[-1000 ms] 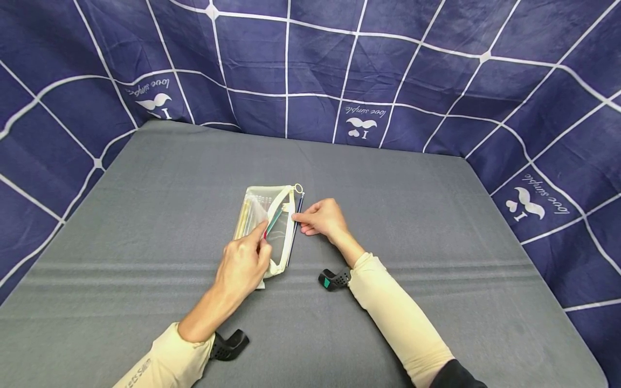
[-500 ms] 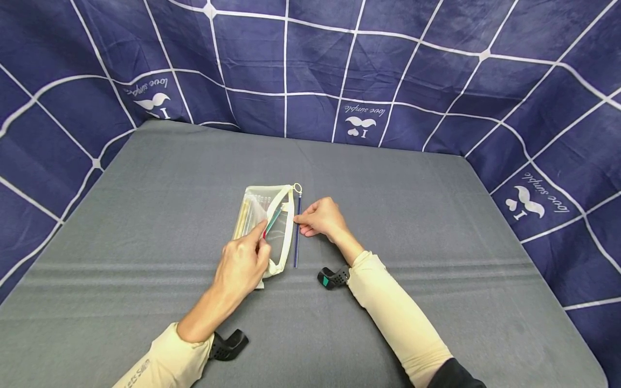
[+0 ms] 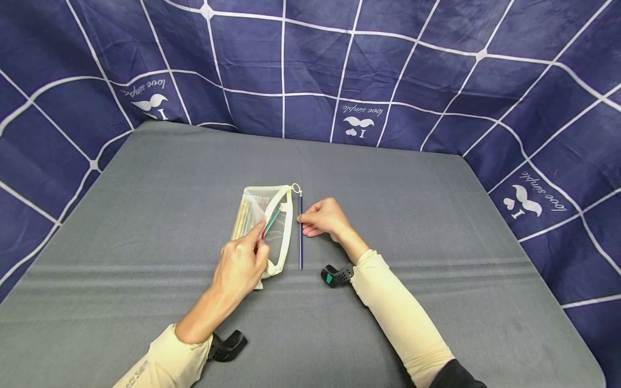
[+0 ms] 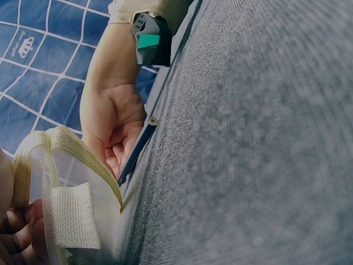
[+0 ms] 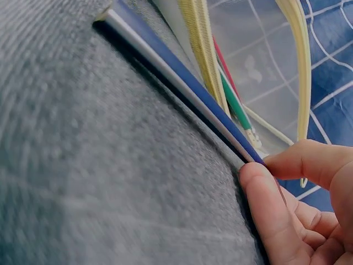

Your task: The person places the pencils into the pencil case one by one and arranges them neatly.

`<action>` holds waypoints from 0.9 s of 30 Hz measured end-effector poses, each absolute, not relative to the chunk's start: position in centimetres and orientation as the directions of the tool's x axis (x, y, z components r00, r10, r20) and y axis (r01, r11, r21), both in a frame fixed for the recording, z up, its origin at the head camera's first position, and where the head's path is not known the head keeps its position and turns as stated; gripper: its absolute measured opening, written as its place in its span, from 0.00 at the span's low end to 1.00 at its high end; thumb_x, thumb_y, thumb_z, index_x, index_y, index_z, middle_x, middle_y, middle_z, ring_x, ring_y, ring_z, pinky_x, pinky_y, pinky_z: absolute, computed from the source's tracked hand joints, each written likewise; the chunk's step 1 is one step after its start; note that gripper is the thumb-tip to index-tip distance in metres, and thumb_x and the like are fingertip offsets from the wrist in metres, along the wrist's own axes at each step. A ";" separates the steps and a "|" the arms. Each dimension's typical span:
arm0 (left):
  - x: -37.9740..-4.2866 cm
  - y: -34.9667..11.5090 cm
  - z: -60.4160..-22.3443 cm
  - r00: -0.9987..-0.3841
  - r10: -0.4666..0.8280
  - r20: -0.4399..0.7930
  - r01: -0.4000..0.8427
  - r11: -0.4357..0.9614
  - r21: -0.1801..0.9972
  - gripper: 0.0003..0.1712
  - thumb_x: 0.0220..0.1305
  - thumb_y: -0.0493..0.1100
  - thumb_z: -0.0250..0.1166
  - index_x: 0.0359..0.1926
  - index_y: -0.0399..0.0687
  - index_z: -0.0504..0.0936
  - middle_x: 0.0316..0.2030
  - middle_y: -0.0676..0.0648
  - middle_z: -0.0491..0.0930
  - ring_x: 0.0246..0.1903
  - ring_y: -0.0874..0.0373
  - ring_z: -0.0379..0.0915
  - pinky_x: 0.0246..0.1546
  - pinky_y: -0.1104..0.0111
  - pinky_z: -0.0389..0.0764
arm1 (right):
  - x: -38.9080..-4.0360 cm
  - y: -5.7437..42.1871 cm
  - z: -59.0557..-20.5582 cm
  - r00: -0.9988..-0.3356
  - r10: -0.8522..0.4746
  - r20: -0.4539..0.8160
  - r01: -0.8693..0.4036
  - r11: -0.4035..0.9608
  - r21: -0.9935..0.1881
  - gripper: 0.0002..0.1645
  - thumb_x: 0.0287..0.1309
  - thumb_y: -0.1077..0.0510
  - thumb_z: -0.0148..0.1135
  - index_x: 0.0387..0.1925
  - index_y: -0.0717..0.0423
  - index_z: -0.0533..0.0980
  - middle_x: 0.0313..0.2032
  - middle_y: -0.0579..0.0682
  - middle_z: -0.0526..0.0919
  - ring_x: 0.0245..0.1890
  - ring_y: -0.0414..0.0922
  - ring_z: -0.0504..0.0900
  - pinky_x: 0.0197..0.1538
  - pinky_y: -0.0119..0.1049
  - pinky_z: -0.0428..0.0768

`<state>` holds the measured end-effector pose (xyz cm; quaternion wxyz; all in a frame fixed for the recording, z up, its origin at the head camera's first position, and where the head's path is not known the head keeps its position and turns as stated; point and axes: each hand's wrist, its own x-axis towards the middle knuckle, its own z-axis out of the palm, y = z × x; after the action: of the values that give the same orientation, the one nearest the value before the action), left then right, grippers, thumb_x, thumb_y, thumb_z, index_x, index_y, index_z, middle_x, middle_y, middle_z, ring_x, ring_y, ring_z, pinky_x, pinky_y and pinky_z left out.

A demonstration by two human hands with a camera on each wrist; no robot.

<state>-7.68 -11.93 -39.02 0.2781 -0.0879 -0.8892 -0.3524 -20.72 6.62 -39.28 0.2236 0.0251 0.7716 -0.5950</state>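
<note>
A translucent mesh pencil pouch [image 3: 277, 248] with cream edging lies with its mouth open toward the right. Red and green pencils [image 5: 234, 99] show inside it. My left hand [image 3: 241, 264] grips the pouch's near wall, index finger stretched along it; in the left wrist view its curled fingers [image 4: 25, 237] are partly hidden behind the mesh. Just right of the opening, a dark blue pencil [image 3: 301, 242] lies along the table, apart from the pouch. My right hand [image 3: 324, 218] pinches this pencil between thumb and index finger, as the right wrist view shows.
A grey cloth-covered table [image 3: 412, 215] spreads around both hands. A blue curtain with white grid lines [image 3: 315, 64] hangs behind it and at the sides. A pull ring [image 3: 296, 187] sits at the pouch's far corner.
The blue pencil has shifted slightly right, away from the pouch's edge, and turned straighter, with my right hand moving along. My left hand stays in place on the pouch.
</note>
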 end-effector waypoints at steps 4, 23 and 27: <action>-7.7 -11.9 -39.1 -0.829 -0.040 0.557 0.353 0.736 0.578 0.23 0.54 0.32 0.58 0.53 0.34 0.82 0.31 0.35 0.85 0.27 0.37 0.81 0.30 0.46 0.77 | -20.9 7.0 -39.3 -0.894 -0.234 -0.383 0.324 0.255 -0.911 0.05 0.54 0.69 0.68 0.31 0.69 0.79 0.16 0.54 0.80 0.14 0.41 0.81 0.23 0.33 0.81; -7.7 -12.0 -39.1 -0.823 -0.037 0.567 0.361 0.736 0.572 0.23 0.55 0.32 0.58 0.53 0.33 0.82 0.33 0.34 0.85 0.29 0.36 0.82 0.30 0.45 0.77 | -21.1 7.5 -39.0 -0.913 -0.276 -0.301 0.332 -0.075 -0.940 0.02 0.57 0.71 0.60 0.29 0.67 0.78 0.19 0.52 0.81 0.18 0.42 0.83 0.26 0.32 0.82; -7.7 -12.0 -39.0 -0.824 -0.036 0.566 0.360 0.737 0.571 0.23 0.55 0.32 0.58 0.53 0.33 0.82 0.33 0.34 0.85 0.28 0.36 0.81 0.30 0.45 0.77 | -20.8 6.9 -39.0 -0.927 -0.261 -0.270 0.319 -0.167 -0.933 0.02 0.57 0.73 0.58 0.31 0.69 0.77 0.19 0.53 0.81 0.18 0.42 0.83 0.26 0.32 0.82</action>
<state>-7.70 -11.96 -39.04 0.2827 -0.0913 -0.8881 -0.3508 -20.83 6.90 -39.04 0.1901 0.0234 0.6169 -0.7634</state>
